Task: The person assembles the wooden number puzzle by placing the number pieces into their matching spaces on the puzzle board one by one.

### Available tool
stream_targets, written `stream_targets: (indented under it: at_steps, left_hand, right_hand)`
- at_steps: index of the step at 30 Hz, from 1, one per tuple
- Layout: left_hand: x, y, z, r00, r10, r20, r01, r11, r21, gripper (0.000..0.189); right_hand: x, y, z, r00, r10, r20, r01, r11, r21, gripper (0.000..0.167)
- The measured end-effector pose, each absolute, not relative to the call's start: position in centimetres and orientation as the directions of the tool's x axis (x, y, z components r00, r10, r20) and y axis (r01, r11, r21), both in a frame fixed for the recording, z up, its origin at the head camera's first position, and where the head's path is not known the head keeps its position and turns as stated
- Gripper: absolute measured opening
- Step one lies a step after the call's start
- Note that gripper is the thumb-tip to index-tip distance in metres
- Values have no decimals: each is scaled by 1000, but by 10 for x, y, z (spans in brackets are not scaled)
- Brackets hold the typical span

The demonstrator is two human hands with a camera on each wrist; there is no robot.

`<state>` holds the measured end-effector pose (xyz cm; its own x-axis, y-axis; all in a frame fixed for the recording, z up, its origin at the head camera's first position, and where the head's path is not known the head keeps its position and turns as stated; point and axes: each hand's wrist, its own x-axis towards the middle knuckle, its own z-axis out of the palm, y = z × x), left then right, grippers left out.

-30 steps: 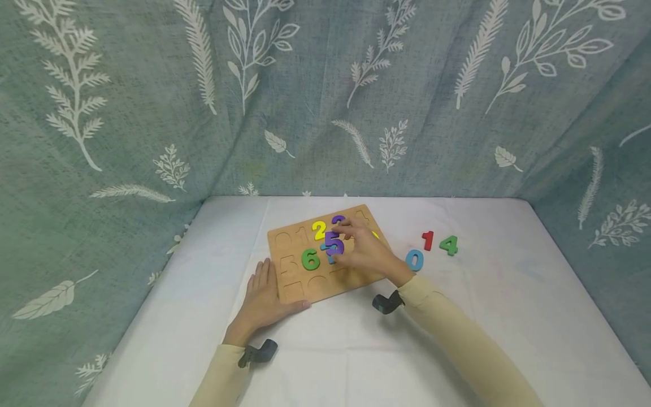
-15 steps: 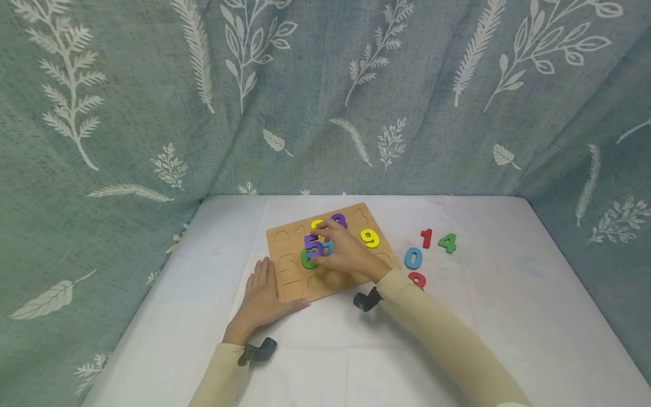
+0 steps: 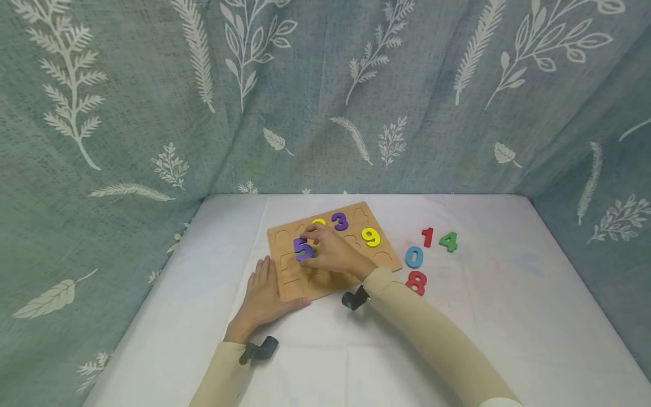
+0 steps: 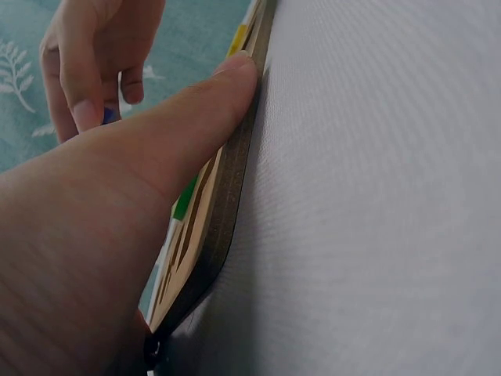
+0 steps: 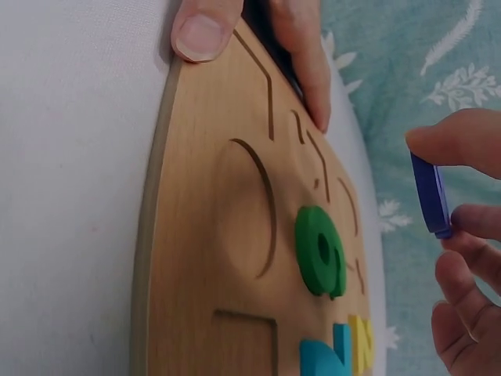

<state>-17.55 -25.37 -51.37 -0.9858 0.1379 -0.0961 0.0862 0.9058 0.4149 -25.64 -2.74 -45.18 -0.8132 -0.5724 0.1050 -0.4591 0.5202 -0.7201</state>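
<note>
My right hand (image 3: 335, 251) pinches a purple number 5 (image 3: 303, 249) between thumb and fingers, above the left part of the wooden number puzzle board (image 3: 295, 289). In the right wrist view the purple piece is seen edge-on, apart from the board. My left hand (image 3: 264, 299) lies at the board's near left corner, fingers straight along the left side, thumb along the front edge. Under the right hand, a green 6 (image 5: 308, 254) and a blue 7 (image 5: 321, 360) sit on the board, mostly hidden in the head view. A yellow 2 (image 3: 319, 221) is partly covered by the fingers.
On the board are also a purple 3 (image 3: 340, 221) and a yellow 9 (image 3: 370, 237), among bare recesses. Right of it on the white cloth lie a red 1 (image 3: 428, 237), a green 4 (image 3: 449, 242), a blue 0 (image 3: 408, 257) and a red 8 (image 3: 417, 282). A leaf-patterned curtain (image 3: 315, 141) surrounds the table.
My right hand has carried the purple 5 leftward across the board, from near its middle to its left part. The red 8 has come into view from behind the forearm. My left hand stays put.
</note>
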Motion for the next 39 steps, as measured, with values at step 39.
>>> stream_targets:
  at_steps: [39]
  left_hand:
    - [-174,-252,-509,-984,148,-99,98,915,392,145]
  right_hand:
    - [-257,-69,-472,-798,-596,87,-523,614,-591,61]
